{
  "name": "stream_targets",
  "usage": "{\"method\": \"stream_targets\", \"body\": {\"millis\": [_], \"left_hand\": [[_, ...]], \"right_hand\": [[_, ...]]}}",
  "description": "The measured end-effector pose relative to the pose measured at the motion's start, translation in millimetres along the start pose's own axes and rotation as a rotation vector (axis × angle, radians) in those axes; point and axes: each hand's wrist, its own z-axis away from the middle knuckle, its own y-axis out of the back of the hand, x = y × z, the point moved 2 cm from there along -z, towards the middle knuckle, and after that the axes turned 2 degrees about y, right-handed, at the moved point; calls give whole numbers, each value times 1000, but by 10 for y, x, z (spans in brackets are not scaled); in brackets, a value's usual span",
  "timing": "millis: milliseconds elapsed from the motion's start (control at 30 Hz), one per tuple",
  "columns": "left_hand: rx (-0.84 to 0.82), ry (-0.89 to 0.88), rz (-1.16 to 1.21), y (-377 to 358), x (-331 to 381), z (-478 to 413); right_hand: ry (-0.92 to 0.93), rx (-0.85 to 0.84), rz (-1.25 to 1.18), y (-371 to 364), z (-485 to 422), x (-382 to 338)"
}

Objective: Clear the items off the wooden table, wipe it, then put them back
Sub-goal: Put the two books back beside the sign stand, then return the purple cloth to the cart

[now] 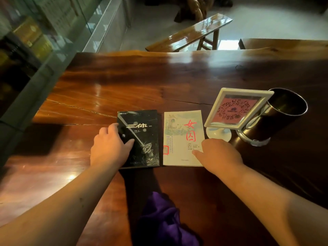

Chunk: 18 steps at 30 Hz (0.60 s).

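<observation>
Left grip [111, 147] on black book [142, 139], right grip [220, 155] on white book [182, 137]

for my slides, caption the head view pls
Left hand on black book, right hand on pale book.

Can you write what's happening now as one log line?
left hand: on black book | right hand: on white book | purple cloth: near edge

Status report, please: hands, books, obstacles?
Left hand on black book, right hand on white book. Neither lifted. QR stand beside white book.
</observation>
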Motion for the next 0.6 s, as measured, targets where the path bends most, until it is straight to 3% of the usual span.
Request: {"method": "stream_targets", "body": {"millis": [333, 600], "left_hand": [[-29, -570, -189, 332, 191, 625], [-73, -653, -150, 412, -36, 1297]], "right_hand": [[328, 224, -162, 163, 482, -459], [551, 77, -124, 38, 1303, -765]]}}
